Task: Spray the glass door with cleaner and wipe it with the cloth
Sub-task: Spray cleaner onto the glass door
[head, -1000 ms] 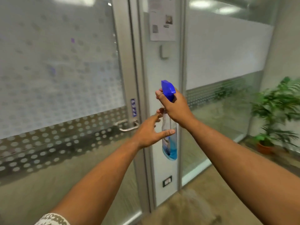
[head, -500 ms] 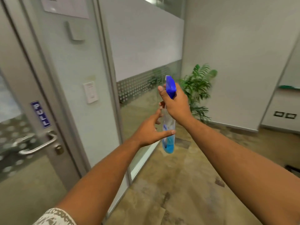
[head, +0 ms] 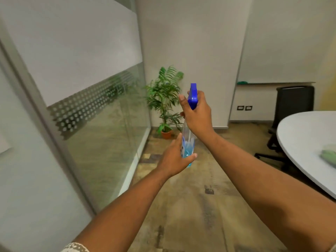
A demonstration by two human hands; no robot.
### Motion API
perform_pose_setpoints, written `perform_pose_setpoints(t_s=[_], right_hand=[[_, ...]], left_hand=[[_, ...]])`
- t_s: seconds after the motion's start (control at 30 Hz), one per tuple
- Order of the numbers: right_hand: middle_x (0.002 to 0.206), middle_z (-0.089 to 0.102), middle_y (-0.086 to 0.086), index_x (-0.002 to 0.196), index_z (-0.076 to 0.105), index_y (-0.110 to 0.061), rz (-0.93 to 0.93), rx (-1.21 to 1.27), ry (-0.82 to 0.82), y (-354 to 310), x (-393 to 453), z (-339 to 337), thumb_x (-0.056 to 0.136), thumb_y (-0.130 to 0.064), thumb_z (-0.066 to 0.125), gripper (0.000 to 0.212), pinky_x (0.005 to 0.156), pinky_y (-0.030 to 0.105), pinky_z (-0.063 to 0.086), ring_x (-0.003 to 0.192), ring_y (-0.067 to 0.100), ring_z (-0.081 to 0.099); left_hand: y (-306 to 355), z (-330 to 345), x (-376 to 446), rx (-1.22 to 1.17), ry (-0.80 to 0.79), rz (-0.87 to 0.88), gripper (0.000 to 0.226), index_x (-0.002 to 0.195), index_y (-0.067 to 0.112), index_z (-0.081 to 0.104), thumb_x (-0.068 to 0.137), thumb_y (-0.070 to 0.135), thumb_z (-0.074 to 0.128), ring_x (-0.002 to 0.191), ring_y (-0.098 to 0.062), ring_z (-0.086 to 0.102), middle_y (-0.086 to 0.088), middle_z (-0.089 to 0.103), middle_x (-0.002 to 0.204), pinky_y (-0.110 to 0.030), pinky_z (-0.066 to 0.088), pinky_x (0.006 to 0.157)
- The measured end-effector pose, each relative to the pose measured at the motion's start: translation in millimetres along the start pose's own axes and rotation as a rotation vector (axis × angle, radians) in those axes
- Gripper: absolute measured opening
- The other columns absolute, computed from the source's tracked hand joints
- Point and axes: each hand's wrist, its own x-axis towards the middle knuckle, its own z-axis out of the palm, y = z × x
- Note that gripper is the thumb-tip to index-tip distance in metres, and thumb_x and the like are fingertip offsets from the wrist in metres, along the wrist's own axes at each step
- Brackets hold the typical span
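Two hands hold the bottle beside the glass: left hand cupping its base, right hand clenched round the neck. On the table lies a greenish cloth, unused; wiping likely remains.

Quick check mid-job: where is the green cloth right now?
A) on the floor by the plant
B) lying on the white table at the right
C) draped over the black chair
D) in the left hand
B: the cloth lies on the table at the right edge of the view, while both the left hand and right hand hold the spray bottle.
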Motion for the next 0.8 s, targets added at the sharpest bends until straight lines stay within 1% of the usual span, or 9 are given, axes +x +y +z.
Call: perform_pose_setpoints(t_s=[0.13, 0.27, 0.37, 0.47, 0.57, 0.63, 0.7, 0.77, 0.8], right_hand=[[0.087, 0.065, -0.001, 0.11, 0.048, -0.031, 0.043, -0.014, 0.064, 36, 31, -20, 0.08, -0.079, 0.051, 0.057, 0.077, 0.051, 0.057, 0.077, 0.026, 0.071], [0.089, 0.064, -0.001, 0.108, 0.047, -0.032, 0.053, -0.028, 0.106, 80, 66, -44, 0.079, -0.08, 0.051, 0.056, 0.076, 0.052, 0.057, 0.077, 0.028, 0.07], [0.087, 0.063, -0.002, 0.109, 0.047, -0.03, 0.051, -0.036, 0.105, 112, 96, -65, 0.082, -0.075, 0.052, 0.053, 0.077, 0.052, 0.058, 0.076, 0.025, 0.07], [0.091, 0.063, -0.002, 0.109, 0.048, -0.026, 0.087, -0.028, 0.083, 143, 129, -91, 0.086, -0.065, 0.057, 0.046, 0.079, 0.051, 0.058, 0.074, 0.018, 0.072], [0.104, 0.064, 0.002, 0.109, 0.045, -0.034, 0.092, -0.047, 0.016, 171, 157, -118, 0.084, -0.07, 0.056, 0.045, 0.086, 0.05, 0.057, 0.087, 0.022, 0.071], [0.119, 0.061, -0.005, 0.122, 0.045, -0.035, 0.089, -0.046, -0.028, 189, 172, -140, 0.085, -0.066, 0.057, 0.05, 0.092, 0.042, 0.057, 0.1, 0.018, 0.069], [0.137, 0.052, -0.011, 0.144, 0.038, -0.028, 0.135, -0.015, -0.105, 210, 183, -163, 0.089, -0.055, 0.061, 0.066, 0.093, 0.03, 0.055, 0.105, 0.007, 0.066], [0.147, 0.048, -0.01, 0.151, 0.033, -0.027, 0.198, -0.018, -0.168, 236, 194, -187, 0.088, -0.054, 0.063, 0.076, 0.096, 0.03, 0.054, 0.109, 0.004, 0.064], [0.146, 0.051, -0.008, 0.15, 0.036, -0.027, 0.221, -0.039, -0.178, 251, 199, -197, 0.086, -0.057, 0.064, 0.076, 0.098, 0.034, 0.054, 0.114, 0.005, 0.063]], left_hand=[[17, 29, 40, -0.002, 0.007, 0.044, 0.042, 0.119, 0.032, 0.047, 0.082, 0.037, 0.067, 0.082, -0.01, 0.06, 0.006, 0.06, 0.1, -0.032, 0.048, 0.065], [29, 71, 88, -0.008, 0.03, 0.03, 0.027, 0.096, 0.031, 0.044, 0.08, 0.036, 0.064, 0.072, -0.014, 0.056, 0.006, 0.055, 0.086, -0.03, 0.039, 0.057], [41, 102, 127, -0.031, 0.035, 0.059, 0.025, 0.103, 0.028, 0.05, 0.086, 0.036, 0.066, 0.08, -0.012, 0.059, 0.006, 0.058, 0.095, -0.026, 0.043, 0.06], [55, 134, 170, 0.02, -0.001, 0.032, 0.036, 0.123, 0.026, 0.053, 0.09, 0.038, 0.062, 0.09, -0.016, 0.061, 0.004, 0.063, 0.108, -0.032, 0.048, 0.071], [60, 164, 213, 0.021, -0.033, 0.037, 0.042, 0.13, 0.025, 0.05, 0.091, 0.037, 0.059, 0.092, -0.017, 0.06, 0.005, 0.062, 0.109, -0.031, 0.042, 0.073], [61, 185, 241, -0.022, -0.07, 0.102, 0.044, 0.134, 0.024, 0.048, 0.092, 0.036, 0.058, 0.1, -0.019, 0.063, 0.002, 0.063, 0.115, -0.031, 0.047, 0.078], [62, 201, 265, -0.075, -0.118, 0.203, 0.049, 0.142, 0.023, 0.045, 0.098, 0.039, 0.059, 0.106, -0.012, 0.06, 0.004, 0.062, 0.124, -0.02, 0.047, 0.082], [68, 218, 291, -0.122, -0.162, 0.278, 0.051, 0.145, 0.023, 0.045, 0.1, 0.043, 0.058, 0.107, -0.008, 0.06, 0.005, 0.062, 0.126, -0.011, 0.046, 0.084], [72, 228, 304, -0.142, -0.183, 0.296, 0.048, 0.142, 0.025, 0.047, 0.1, 0.045, 0.058, 0.106, -0.009, 0.062, 0.005, 0.064, 0.124, -0.017, 0.05, 0.084]])
